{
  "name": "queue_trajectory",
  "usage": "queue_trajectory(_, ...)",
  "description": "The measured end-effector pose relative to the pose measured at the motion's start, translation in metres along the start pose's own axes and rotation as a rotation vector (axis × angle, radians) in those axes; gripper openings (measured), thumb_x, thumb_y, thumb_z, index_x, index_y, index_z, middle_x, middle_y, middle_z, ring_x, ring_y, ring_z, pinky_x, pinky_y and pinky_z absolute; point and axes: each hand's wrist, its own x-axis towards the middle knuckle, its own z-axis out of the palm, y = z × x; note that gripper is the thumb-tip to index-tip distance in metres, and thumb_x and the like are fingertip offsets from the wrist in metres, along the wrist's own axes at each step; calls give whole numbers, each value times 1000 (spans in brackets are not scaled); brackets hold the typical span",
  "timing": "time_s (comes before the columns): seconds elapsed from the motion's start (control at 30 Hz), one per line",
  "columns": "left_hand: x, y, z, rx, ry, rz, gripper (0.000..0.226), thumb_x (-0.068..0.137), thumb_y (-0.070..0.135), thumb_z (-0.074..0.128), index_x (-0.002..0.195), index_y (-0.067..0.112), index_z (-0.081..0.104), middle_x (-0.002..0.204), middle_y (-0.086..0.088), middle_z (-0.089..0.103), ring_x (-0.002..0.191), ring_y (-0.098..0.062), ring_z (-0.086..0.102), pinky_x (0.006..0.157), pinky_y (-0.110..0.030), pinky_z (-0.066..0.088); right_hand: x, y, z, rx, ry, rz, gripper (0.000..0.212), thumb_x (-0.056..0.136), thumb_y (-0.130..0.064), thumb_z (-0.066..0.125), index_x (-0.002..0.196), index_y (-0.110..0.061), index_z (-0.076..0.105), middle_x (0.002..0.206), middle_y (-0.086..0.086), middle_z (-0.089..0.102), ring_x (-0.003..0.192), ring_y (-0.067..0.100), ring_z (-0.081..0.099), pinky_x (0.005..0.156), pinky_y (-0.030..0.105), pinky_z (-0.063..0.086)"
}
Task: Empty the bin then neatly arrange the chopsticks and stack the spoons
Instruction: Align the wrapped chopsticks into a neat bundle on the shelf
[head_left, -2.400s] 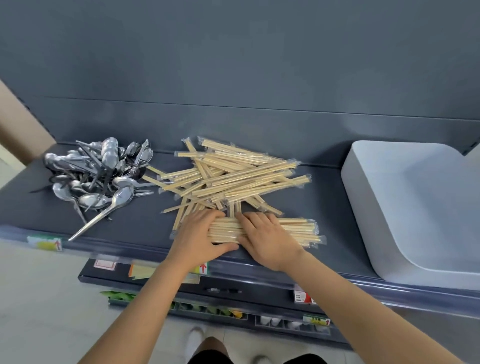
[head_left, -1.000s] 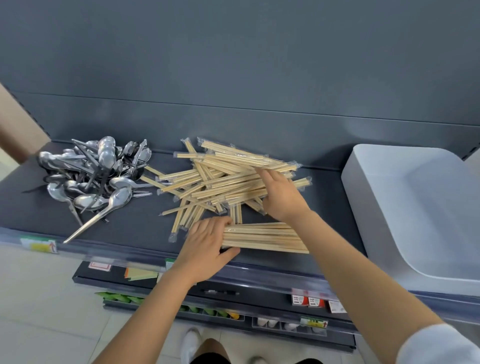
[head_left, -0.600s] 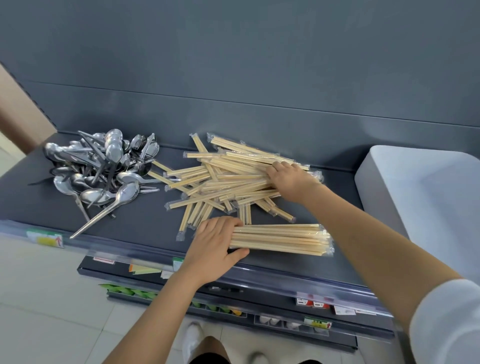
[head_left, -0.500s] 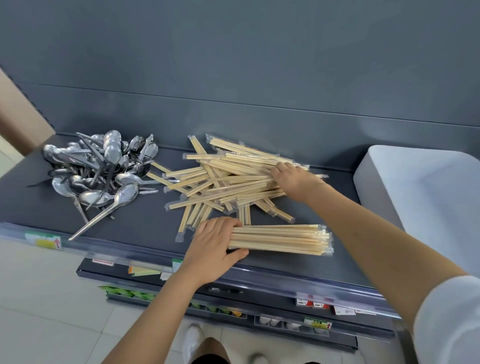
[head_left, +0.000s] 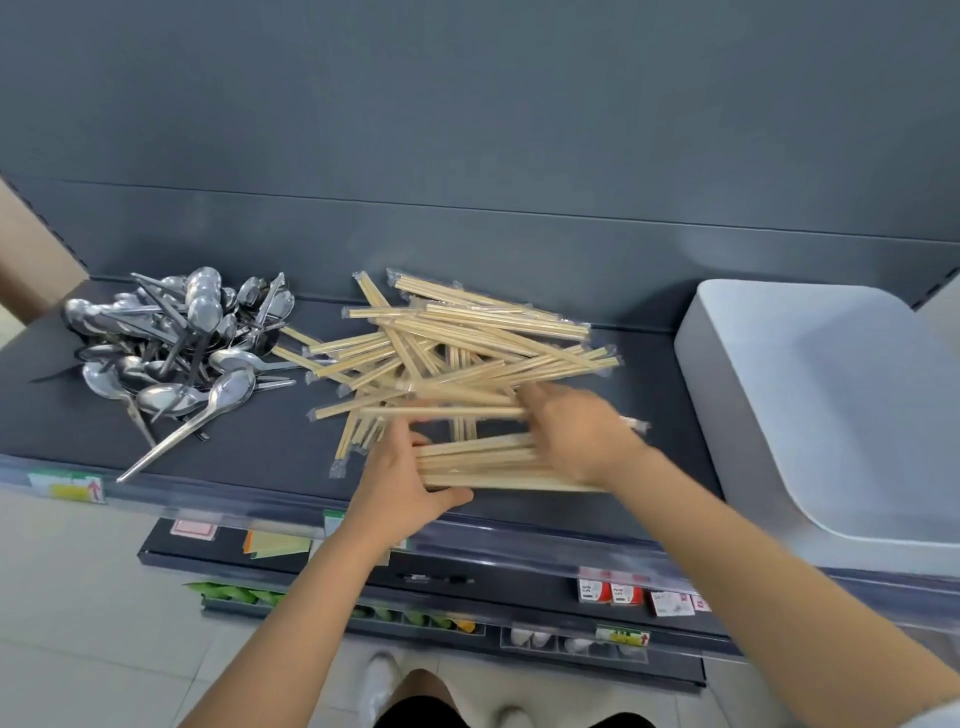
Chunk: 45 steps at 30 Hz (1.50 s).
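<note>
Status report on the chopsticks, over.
Left hand holds neat bundle end. Right hand, blurred, grips a wrapped pair above it. Loose chopsticks and spoons heaped; bin looks empty. Nothing blocking.

Hands (head_left: 400, 478) and forearms bare, a pale sleeve (head_left: 937, 716) edge at the right arm — dark shorts (head_left: 613, 721), white shoes (head_left: 382, 683).
</note>
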Motion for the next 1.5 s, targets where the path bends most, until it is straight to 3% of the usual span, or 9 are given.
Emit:
queue_trajectory(0.13,-2,5,-1,-153,35,-31,117,46,21,96,132,33,17,138,9,27,114,-7,49,90,-5,37,-8,-5,17,4,14,-44,38,94,-26,34,126,-10,45,117,9,58,106,29,51,85,38,40)
queue_trajectory(0.27,-4,4,-2,-224,66,-49,138,42,15,97,141,28,1,132,6,33,117,0,40,98,-12,29,-15,-8,19,18,25,-71,75,78,-61,6,117,-13,50,110,7,58,100,26,52,83,36,37)
queue_trajectory(0.4,-4,1,2,-240,62,-50,143,42,18,97,145,19,-3,134,2,34,111,-5,51,94,-25,45,-16,-12,7,46,-158,-76,105,62,-92,25,132,-16,43,128,1,49,117,22,45,100,36,33)
queue_trajectory(0.53,-2,-1,2,-231,68,-41,139,39,20,98,141,20,4,131,6,34,108,-7,53,88,-15,43,-14,-14,7,-100,-274,-134,100,67,-81,54,135,-11,33,138,4,42,125,25,42,102,40,36)
queue_trajectory(0.8,-2,-4,3,-271,70,-54,136,43,17,97,140,30,2,131,7,37,112,-3,53,86,-17,44,-12,10,7,110,-213,-105,84,76,-72,55,138,-18,40,123,1,52,110,20,51,89,34,45)
queue_trajectory(0.97,-2,-4,0,-279,50,-59,133,47,20,96,139,30,1,131,9,33,112,2,49,87,-12,40,-22,14,10,-172,39,-26,112,62,-90,-10,105,-17,63,94,-1,59,89,19,55,78,30,37)
queue_trajectory(1.13,0,-6,1,-253,46,-67,144,47,22,96,144,25,-10,135,9,31,116,-3,47,82,1,33,-23,18,21,-34,38,53,75,87,-71,9,107,-22,63,98,-3,57,96,20,56,85,32,40)
queue_trajectory(1.37,-3,1,-2,-264,82,-75,158,43,22,97,145,34,-24,139,9,28,116,2,46,97,-14,31,-27,24,24,119,77,107,42,97,-50,37,107,-21,66,95,-1,62,92,20,56,81,33,43)
queue_trajectory(1.5,-4,3,-2,-230,121,-70,152,40,25,97,149,26,-8,147,1,18,125,-9,37,105,-22,31,-22,9,21,178,54,30,26,96,-25,46,105,-11,66,96,7,63,92,28,57,80,37,47)
